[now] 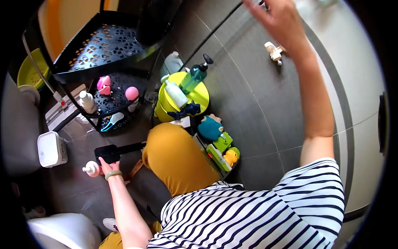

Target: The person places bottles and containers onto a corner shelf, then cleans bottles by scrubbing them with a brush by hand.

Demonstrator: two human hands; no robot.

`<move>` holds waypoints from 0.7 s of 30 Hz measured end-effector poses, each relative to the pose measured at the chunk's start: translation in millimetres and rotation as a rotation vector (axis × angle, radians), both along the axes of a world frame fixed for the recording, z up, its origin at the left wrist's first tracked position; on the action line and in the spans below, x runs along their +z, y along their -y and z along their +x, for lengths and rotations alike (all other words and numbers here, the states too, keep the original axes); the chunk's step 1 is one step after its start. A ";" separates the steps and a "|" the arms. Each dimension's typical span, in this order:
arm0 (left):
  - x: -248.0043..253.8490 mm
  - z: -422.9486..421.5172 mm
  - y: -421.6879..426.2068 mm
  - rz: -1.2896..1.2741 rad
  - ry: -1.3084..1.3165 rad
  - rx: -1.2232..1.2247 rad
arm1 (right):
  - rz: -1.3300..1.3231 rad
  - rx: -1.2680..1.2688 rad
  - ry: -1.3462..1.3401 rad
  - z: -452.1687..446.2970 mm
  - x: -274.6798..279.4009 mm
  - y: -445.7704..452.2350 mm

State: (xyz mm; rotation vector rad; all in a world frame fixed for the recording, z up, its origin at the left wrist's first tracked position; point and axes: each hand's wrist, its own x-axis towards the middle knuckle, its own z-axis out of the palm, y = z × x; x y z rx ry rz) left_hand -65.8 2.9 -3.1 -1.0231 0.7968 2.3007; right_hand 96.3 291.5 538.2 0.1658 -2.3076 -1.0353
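Observation:
My left hand [109, 167], with a pale green bangle at its wrist, grips a black flat-headed object [108, 153] whose dark bar runs toward my knee. Beside this hand is a pink bottle with a white pump [93, 169]. My right hand [277, 18] is raised at the top edge, blurred, with its thumb spread and its other fingertips cut off or hidden. Near it ends a thin black rod [213, 31], which slants down toward a yellow-green bucket [165, 108]. On the bucket stand a green pump bottle [193, 79] and a pale bottle [175, 93].
A black corner shelf [103, 68] with pink items stands at the upper left. A lidded white tub [52, 149] sits on the floor at left. Toys [222, 143] lie right of my knee. A cream-coloured fixture [273, 52] is below my right hand.

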 end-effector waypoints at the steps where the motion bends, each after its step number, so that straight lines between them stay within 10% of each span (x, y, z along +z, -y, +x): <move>1: -5.9 -5.1 0.5 -0.002 0.008 -0.008 | -0.090 -0.080 0.072 5.5 -24.3 21.2; 4: -20.3 -20.1 2.7 0.001 0.002 -0.021 | -0.215 0.105 0.214 18.8 -85.4 25.1; 21: 28.5 -1.5 7.5 -0.292 -0.165 -0.666 | -1.028 -0.796 0.651 166.3 -233.5 -47.5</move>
